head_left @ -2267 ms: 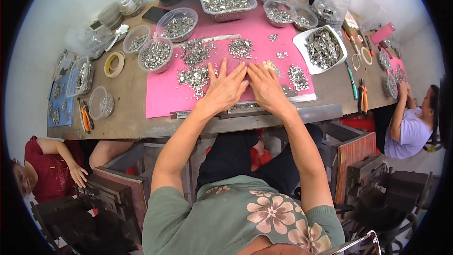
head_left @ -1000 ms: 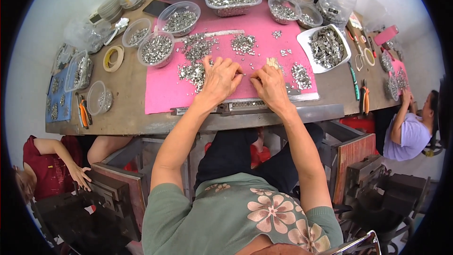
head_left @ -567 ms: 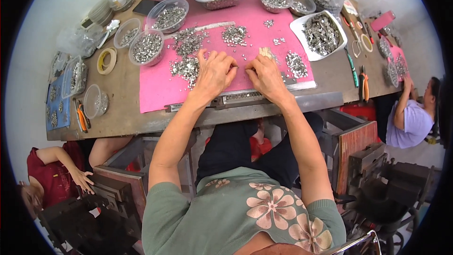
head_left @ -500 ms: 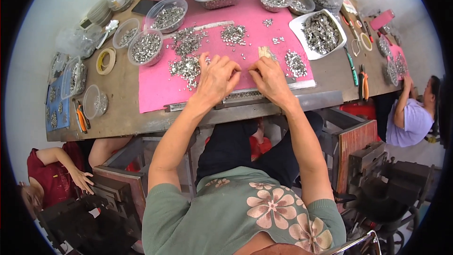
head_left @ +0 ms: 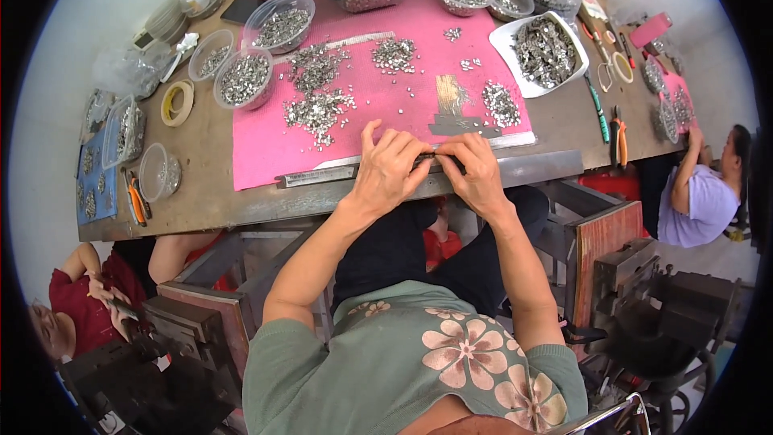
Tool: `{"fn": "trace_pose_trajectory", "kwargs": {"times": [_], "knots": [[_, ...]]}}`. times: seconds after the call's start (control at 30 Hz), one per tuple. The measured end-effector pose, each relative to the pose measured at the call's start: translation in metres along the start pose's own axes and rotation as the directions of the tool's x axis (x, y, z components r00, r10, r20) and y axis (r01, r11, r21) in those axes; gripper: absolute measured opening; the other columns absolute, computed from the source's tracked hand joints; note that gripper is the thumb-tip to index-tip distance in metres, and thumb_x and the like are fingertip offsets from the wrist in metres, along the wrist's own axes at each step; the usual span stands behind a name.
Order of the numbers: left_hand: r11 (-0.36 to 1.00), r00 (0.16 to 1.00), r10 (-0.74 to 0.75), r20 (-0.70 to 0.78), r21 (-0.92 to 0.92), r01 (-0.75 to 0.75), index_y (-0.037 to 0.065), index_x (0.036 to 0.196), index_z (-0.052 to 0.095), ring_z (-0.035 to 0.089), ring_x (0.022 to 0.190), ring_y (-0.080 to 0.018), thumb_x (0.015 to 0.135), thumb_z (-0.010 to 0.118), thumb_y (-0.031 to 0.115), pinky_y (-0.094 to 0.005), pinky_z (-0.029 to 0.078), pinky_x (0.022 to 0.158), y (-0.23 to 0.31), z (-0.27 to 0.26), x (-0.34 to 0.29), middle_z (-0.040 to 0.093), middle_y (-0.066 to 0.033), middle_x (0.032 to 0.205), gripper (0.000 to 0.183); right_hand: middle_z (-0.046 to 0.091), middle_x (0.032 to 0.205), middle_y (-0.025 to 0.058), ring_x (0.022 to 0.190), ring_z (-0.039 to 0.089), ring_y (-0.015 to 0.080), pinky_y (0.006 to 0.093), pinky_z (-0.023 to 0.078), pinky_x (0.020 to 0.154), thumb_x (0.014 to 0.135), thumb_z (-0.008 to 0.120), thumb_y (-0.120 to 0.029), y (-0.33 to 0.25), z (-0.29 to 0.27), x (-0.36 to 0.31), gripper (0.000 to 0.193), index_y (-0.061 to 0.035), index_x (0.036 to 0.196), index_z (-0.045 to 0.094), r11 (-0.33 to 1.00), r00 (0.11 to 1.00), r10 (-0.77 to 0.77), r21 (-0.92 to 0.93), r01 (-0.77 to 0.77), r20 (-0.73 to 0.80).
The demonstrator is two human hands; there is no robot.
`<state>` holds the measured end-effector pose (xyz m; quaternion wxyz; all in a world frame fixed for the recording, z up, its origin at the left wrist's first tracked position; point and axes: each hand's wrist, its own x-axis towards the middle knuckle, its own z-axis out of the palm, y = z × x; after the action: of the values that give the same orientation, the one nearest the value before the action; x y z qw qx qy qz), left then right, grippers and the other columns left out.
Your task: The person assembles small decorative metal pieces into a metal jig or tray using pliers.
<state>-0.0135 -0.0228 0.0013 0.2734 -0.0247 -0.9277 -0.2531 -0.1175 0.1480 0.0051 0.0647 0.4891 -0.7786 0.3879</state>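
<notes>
Brown table (head_left: 201, 141): 1, across the upper half of the frame. Pink mat (head_left: 266, 153): 1, at its centre. Rectangular clear tub (head_left: 374, 2) at top centre: 1, full of metal pieces. White tray (head_left: 506, 39), upper right: 1, also well filled. Round clear tubs (head_left: 244, 105) beside or on the mat: 3 upper left, 2 upper right, others cut off at top. Left hand (head_left: 392, 167) and right hand (head_left: 473, 169), lower centre: fingers of both drawn narrow, meeting at a dark bar (head_left: 436, 154) by the table's front edge; cannot tell whether they grip or only touch it. Metal pieces (head_left: 318, 117) on the mat: 4 larger piles, 2 small clusters; single pieces too small to count. Judged partway: the bar is in hand, the piles lie loose, so much seems left; how many pieces are finished cannot be told.
</notes>
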Motion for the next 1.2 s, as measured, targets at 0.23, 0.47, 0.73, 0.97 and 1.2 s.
{"fn": "trace_pose_trajectory", "kwargs": {"times": [0.23,0.47,0.73,0.97,1.2], "knots": [[0.998,0.997,-0.059,-0.044,-0.001,0.059,0.010,0.100,0.072,0.063,0.092,-0.0217,0.085,0.075,0.010,-0.0523,0.034,0.108,0.001,-0.005,-0.012,0.068,-0.0027,0.095,0.015,0.067,0.093,0.0079,0.089,0.063,0.0272,0.0389,0.045,0.080,0.085,0.073,-0.002,0.009,0.003,0.015,0.011,-0.0039,0.095,0.071,0.998,0.999,-0.006,0.067,0.009,-0.032],[0.998,0.997,-0.048,-0.068,-0.054,0.044,0.006,0.100,0.071,0.063,0.092,-0.0265,0.083,0.074,0.006,-0.0507,0.040,0.104,0.002,-0.003,-0.012,0.068,-0.0076,0.095,0.017,0.063,0.086,0.0096,0.087,0.062,0.0302,0.0418,0.046,0.080,0.084,0.074,-0.008,0.014,0.040,0.066,0.010,-0.0034,0.093,0.071,0.999,0.998,-0.052,0.010,0.053,-0.037],[0.991,0.995,-0.036,-0.097,-0.134,0.023,0.001,0.099,0.070,0.063,0.086,-0.0320,0.082,0.071,-0.002,-0.0480,0.048,0.094,-0.008,-0.003,-0.012,0.068,-0.0123,0.091,0.018,0.061,0.087,0.0118,0.087,0.061,0.0315,0.0432,0.044,0.079,0.083,0.076,-0.015,0.021,0.056,0.077,0.014,-0.0044,0.085,0.067,0.987,0.997,-0.036,-0.157,0.046,0.067],[0.992,0.993,-0.014,-0.117,-0.125,-0.001,0.002,0.098,0.069,0.061,0.086,-0.0327,0.081,0.073,0.000,-0.0468,0.048,0.091,-0.004,0.000,-0.010,0.064,-0.0126,0.088,0.018,0.061,0.087,0.0116,0.087,0.061,0.0312,0.0430,0.046,0.080,0.085,0.071,-0.009,0.021,0.055,0.071,0.008,-0.0036,0.087,0.066,0.991,0.996,-0.088,-0.102,0.089,0.011],[0.995,0.984,0.015,-0.177,-0.092,-0.032,0.003,0.098,0.069,0.060,0.088,-0.0323,0.081,0.076,0.006,-0.0462,0.047,0.089,-0.009,0.006,-0.014,0.062,-0.0110,0.089,0.018,0.062,0.087,0.0116,0.084,0.062,0.0325,0.0436,0.046,0.078,0.085,0.072,-0.008,0.025,0.035,0.062,0.008,-0.0031,0.088,0.067,0.997,0.998,-0.069,-0.021,0.070,0.009]]}}
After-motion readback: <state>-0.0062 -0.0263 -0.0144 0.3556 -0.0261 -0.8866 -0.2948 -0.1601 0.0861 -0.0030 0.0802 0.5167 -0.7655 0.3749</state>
